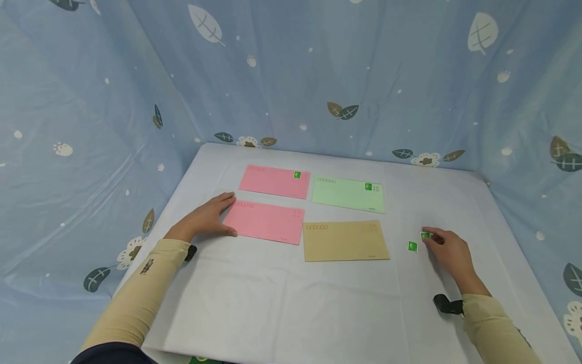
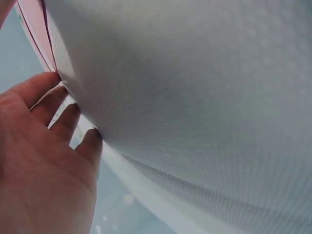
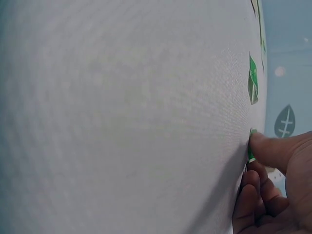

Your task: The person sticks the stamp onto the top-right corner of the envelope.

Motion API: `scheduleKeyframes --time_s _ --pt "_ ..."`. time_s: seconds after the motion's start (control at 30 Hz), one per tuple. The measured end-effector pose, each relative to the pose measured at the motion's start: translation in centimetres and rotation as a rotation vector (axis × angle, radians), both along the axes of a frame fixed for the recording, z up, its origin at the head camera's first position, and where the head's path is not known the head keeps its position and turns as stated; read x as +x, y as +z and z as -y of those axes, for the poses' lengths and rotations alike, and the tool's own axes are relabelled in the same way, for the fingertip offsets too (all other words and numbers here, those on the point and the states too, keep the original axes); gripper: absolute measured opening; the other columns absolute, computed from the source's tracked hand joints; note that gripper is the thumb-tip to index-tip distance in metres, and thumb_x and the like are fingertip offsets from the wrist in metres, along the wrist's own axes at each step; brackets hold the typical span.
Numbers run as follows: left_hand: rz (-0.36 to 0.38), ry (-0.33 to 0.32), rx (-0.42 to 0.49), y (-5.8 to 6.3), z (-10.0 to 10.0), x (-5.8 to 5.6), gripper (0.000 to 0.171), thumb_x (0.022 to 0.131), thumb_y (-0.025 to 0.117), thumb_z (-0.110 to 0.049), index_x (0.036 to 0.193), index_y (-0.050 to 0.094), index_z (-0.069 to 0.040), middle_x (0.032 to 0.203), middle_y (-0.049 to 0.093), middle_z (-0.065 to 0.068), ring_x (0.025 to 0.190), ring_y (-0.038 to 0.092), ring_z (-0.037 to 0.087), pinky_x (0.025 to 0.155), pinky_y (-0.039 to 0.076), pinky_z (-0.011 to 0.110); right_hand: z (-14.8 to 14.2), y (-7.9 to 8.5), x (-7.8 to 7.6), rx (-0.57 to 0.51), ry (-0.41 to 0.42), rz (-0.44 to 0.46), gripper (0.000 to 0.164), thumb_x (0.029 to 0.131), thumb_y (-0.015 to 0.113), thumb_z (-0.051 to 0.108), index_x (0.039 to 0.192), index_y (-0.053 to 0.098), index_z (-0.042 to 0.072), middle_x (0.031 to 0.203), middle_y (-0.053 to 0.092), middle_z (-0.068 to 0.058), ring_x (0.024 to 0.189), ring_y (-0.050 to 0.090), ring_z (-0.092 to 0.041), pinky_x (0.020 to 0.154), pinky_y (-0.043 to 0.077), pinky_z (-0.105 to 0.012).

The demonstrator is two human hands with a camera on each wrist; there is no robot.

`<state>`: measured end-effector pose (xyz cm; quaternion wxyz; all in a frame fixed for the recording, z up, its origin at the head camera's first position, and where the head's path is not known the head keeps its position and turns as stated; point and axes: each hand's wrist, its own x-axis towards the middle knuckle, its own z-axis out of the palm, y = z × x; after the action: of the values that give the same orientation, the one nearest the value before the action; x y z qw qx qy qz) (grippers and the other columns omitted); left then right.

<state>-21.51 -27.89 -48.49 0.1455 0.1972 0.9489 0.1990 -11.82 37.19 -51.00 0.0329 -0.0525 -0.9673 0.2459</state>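
In the head view, my left hand (image 1: 206,217) rests at the left edge of the nearer pink envelope (image 1: 263,222), thumb and fingers spread apart. The left wrist view shows the fingertips of that hand (image 2: 53,141) touching the white cloth. On the right, my right hand (image 1: 450,253) pinches a small green stamp (image 1: 425,235) between thumb and finger, low over the cloth. A second green stamp (image 1: 412,246) lies just left of it. In the right wrist view, the thumb covers part of the held stamp (image 3: 252,151).
Behind lie another pink envelope (image 1: 273,183) and a light green envelope (image 1: 341,194), each bearing a green stamp at its upper right. A tan envelope (image 1: 345,242) lies between my hands. Blue patterned cloth (image 1: 291,76) walls the back and sides of the white table (image 1: 282,303).
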Motion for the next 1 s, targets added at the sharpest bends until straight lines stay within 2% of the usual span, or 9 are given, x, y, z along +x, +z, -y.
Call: scheduleKeyframes --time_s 0.2,0.83,1.0 --pt "0.004 -0.001 -0.001 0.0 0.0 0.0 0.126 0.066 0.090 -0.059 0.159 0.028 0.000 0.167 0.021 0.018 0.153 0.017 0.040 0.120 0.025 0.058 -0.1 0.0 0.0 -0.006 -0.028 -0.016 0.031 0.101 0.061 0.012 0.128 0.068 0.001 0.110 0.067 -0.026 0.094 0.063 -0.039 0.066 0.047 -0.037" --pt "0.012 0.000 -0.024 0.2 -0.1 0.1 0.124 0.069 0.090 -0.057 0.160 0.027 0.000 0.167 0.020 0.018 0.154 0.016 0.040 0.121 0.024 0.057 0.7 0.2 -0.6 -0.117 -0.110 0.000 0.036 0.106 0.055 0.019 0.136 0.063 0.001 0.118 0.064 -0.026 0.104 0.060 -0.039 0.075 0.049 -0.041" --pt "0.010 -0.007 -0.038 0.2 -0.1 0.0 0.123 0.070 0.089 -0.057 0.160 0.027 0.001 0.167 0.020 0.019 0.154 0.015 0.041 0.121 0.023 0.057 1.3 0.3 -0.8 -0.127 -0.108 -0.012 0.036 0.106 0.054 0.018 0.136 0.063 0.002 0.117 0.064 -0.025 0.103 0.059 -0.037 0.073 0.048 -0.037"
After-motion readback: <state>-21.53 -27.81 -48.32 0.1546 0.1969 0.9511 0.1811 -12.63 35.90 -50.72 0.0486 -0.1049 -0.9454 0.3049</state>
